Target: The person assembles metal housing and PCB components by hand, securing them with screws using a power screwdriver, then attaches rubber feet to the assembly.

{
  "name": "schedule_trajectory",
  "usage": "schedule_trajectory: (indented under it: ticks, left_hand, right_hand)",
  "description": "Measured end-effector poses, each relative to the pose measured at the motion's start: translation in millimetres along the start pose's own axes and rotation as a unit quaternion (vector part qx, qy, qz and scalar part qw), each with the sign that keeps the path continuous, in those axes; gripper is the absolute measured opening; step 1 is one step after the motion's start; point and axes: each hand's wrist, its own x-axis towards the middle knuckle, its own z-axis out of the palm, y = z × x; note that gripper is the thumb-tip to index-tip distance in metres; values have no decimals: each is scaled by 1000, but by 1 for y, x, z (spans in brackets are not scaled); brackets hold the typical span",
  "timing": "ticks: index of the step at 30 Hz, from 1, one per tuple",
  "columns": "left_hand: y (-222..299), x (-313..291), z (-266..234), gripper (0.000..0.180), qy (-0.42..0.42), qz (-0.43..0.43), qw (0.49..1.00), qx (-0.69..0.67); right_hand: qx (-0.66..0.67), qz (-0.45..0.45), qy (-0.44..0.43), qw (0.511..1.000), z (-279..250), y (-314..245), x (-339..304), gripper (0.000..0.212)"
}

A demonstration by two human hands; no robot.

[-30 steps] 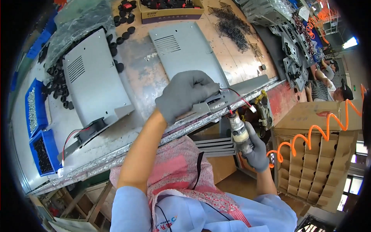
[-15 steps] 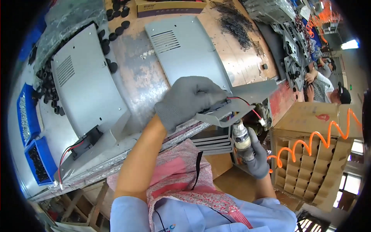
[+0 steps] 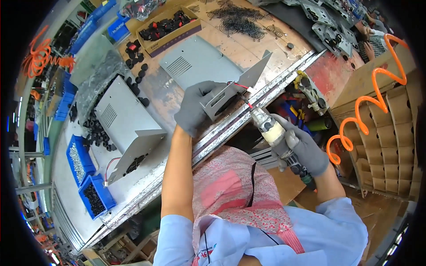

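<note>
My left hand [image 3: 195, 108], in a grey glove, grips the bent end of a grey sheet-metal panel [image 3: 195, 60] with vent slots. A black fan [image 3: 227, 105] shows partly behind that end flange; fingers and metal hide the rest. Its red and black wires end in a white connector [image 3: 250, 90]. My gloved right hand [image 3: 304, 148] is wrapped round an air screwdriver [image 3: 270, 128], its bit pointing at the flange by the fan. To the left stands a second slotted panel [image 3: 122, 113], with a dark fan [image 3: 136, 164] at its bent end.
Blue bins hold silver screws [image 3: 76, 162] and black screws [image 3: 93, 199]. Black round caps [image 3: 144, 102] lie around the left panel. A carton [image 3: 173, 37] of black and red parts and black wire guards [image 3: 239, 22] lie at the back. An orange coiled hose [image 3: 364, 119] hangs before a divided carton [image 3: 388, 142].
The held flange has tipped more upright. My right hand and screwdriver have come from below the flange to its front right, bit at the flange. The view has shifted, showing more on the left.
</note>
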Motion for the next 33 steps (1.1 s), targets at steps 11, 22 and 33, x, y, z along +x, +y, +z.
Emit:
schedule_trajectory:
  ticks: [11,22,33]
  left_hand:
    - [7,-13,7,24,88,27,996,-3]
    - [-39,-89,-21,34,160,-47,850,-499]
    - [-36,-108,-9,30,83,-57,912,-397]
  right_hand:
    - [-40,3,30,999,6,3,0,56]
    - [-53,11,-32,998,37,29,-9,55]
    - [-41,12,-98,994,67,27,1,55]
